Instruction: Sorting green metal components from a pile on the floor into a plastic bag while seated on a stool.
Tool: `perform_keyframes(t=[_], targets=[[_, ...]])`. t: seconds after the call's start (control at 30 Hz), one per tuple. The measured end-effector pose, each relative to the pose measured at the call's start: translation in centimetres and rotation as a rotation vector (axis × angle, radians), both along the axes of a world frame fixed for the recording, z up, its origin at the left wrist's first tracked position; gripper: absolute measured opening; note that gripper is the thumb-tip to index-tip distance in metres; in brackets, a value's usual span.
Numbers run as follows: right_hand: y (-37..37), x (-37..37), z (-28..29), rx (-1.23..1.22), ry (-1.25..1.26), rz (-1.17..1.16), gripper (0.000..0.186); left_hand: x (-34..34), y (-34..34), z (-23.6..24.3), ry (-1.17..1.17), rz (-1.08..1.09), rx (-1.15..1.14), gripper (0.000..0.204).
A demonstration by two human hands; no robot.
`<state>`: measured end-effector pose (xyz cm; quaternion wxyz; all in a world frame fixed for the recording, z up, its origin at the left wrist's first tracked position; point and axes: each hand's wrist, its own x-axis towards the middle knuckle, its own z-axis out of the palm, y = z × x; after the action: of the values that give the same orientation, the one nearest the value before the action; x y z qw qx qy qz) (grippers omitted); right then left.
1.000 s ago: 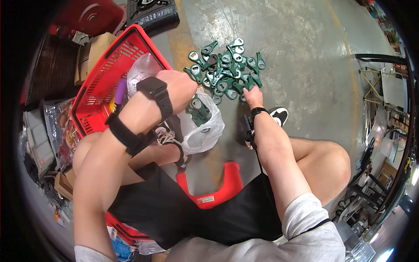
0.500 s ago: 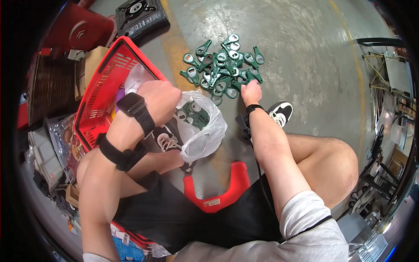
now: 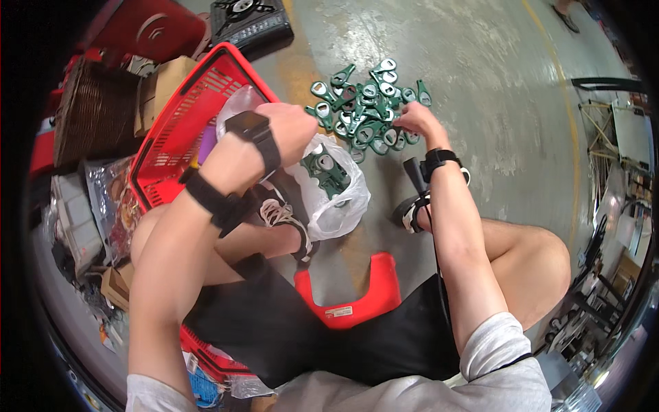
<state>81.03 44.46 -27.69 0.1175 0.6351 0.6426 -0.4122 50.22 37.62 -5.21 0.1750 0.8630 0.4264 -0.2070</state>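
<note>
Several green bottle openers with silver metal heads lie in a loose pile [image 3: 369, 110] on the floor. My right hand [image 3: 420, 119] is over the right side of this pile, thumb and fingers slightly apart, fingertips close to the openers; nothing shows in its grasp. A white plastic bag [image 3: 347, 214] stands nearer to me, between my feet, and more green openers [image 3: 327, 172] are visible through its mouth. Closed fingers of my left hand [image 3: 290, 132] grip the bag's left rim; the fingertips are hidden behind the back of the hand.
A red plastic basket [image 3: 145, 141] tilts at the left, with bagged items inside. Beyond it is a black portable stove [image 3: 255, 31]. A red U-shaped plastic piece [image 3: 350, 312] lies in front of my seat. Shelving with assorted goods [image 3: 604, 137] lines the right. Another person's foot [image 3: 566, 17] appears far right.
My right hand has moved farther away and slightly right over the pile, its fingers loosening. My right foot has drawn in toward the bag. My left hand keeps hold of the bag; the view has shifted.
</note>
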Motion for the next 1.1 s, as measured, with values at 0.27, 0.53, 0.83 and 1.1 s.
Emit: perform_keyframes(t=[0.27,0.53,0.83,1.1], targets=[[-3.0,-12.0,15.8,-0.323,0.331,0.404,0.026,-0.1,-0.4,0.1,0.032,0.044,0.013,0.01],[-0.9,-0.3,-3.0,0.17,0.129,-0.036,0.039,2.4,0.6,-0.3,-0.015,-0.028,0.006,0.01],[-8.8,0.5,-9.3,0.369,-0.089,-0.53,0.04,-0.1,-0.1,-0.5,0.006,-0.083,-0.024,0.011],[-6.2,-1.8,-8.3,0.229,-0.178,-0.316,0.042,1.6,0.8,0.0,0.032,-0.109,-0.044,0.011]])
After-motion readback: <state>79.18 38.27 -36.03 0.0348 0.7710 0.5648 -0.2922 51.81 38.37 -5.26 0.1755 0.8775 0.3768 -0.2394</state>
